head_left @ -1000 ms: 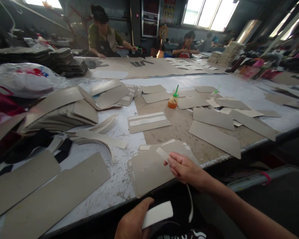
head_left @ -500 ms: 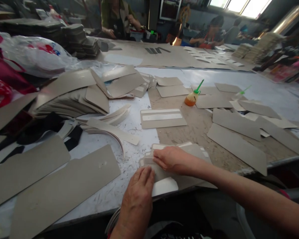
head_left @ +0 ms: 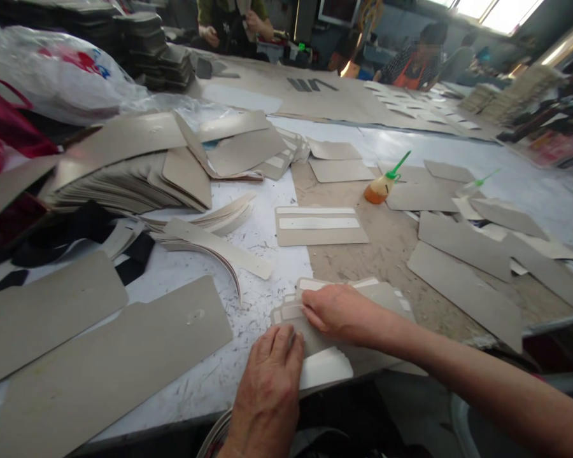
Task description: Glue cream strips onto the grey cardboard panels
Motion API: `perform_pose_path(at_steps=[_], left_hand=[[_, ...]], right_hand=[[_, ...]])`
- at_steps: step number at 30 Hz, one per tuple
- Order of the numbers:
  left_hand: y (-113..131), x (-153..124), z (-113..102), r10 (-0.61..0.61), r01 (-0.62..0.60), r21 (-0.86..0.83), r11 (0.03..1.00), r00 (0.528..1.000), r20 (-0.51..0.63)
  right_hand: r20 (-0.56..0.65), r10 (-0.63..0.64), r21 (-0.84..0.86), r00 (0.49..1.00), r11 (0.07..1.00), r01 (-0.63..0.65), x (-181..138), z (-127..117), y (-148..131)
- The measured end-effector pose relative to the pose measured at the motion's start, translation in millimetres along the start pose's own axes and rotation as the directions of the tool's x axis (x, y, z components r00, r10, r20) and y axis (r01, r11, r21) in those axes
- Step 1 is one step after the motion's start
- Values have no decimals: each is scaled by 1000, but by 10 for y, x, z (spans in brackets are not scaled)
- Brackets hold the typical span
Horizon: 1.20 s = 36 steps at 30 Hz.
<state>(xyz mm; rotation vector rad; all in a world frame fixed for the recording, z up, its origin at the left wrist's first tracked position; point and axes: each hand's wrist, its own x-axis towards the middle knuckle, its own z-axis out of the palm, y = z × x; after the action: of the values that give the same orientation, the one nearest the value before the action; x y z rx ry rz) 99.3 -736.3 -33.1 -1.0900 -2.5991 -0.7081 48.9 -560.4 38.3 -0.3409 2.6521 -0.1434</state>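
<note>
Several grey-beige flat panels with white strips [head_left: 382, 294] lie overlapped at the table's front edge. My left hand [head_left: 270, 381] rests on their near left side, fingers stretched out and lying close together. Just beyond it, my right hand [head_left: 341, 312] has its fingers curled and pressed down on the pile beside a white strip [head_left: 292, 312]. Whatever those fingers pinch, if anything, is hidden beneath them. A white sheet-like piece [head_left: 325, 367] sticks out between the left hand and the right forearm. Farther ahead lies a single panel with two white strips [head_left: 322, 237].
A squeeze bottle of amber liquid with a green nozzle [head_left: 378, 191] stands beyond. At left are a fanned panel stack [head_left: 134, 181], curved thin strips [head_left: 219, 245] and large panels [head_left: 124, 362]. More loose panels [head_left: 463, 299] lie at right. Other people [head_left: 232, 28] are across the table.
The view has shifted slightly, so the tabletop things appear a little farther right. Both hands stay at the same pile, with almost no change in their pose.
</note>
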Motion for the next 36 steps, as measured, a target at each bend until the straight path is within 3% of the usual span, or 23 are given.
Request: perform_pose_path(at_steps=[13,21,26,29,36], left_hand=[[11,33,-5,17,-16,50,999,1000,-15],[-55,70,-12,141,-143,104,984,990,29],[-63,82,-20,93,-96,87,992,995,38],[-101,88,-1,170,-175,103,979,984,57],[-156,85,41,201,-207,181,961,978,54]], right_hand=[[-8,12,18,1000,1000,-12,20,-7,-4],[3,12,6,1000,1000,-12,36,2,-7],[5,-9,3,1000,1000,9,41,-4,7],[9,-4,2,1000,1000,4,56,-19,-47],[-9,216,-5,976,976,-216,-101,-133,-49]])
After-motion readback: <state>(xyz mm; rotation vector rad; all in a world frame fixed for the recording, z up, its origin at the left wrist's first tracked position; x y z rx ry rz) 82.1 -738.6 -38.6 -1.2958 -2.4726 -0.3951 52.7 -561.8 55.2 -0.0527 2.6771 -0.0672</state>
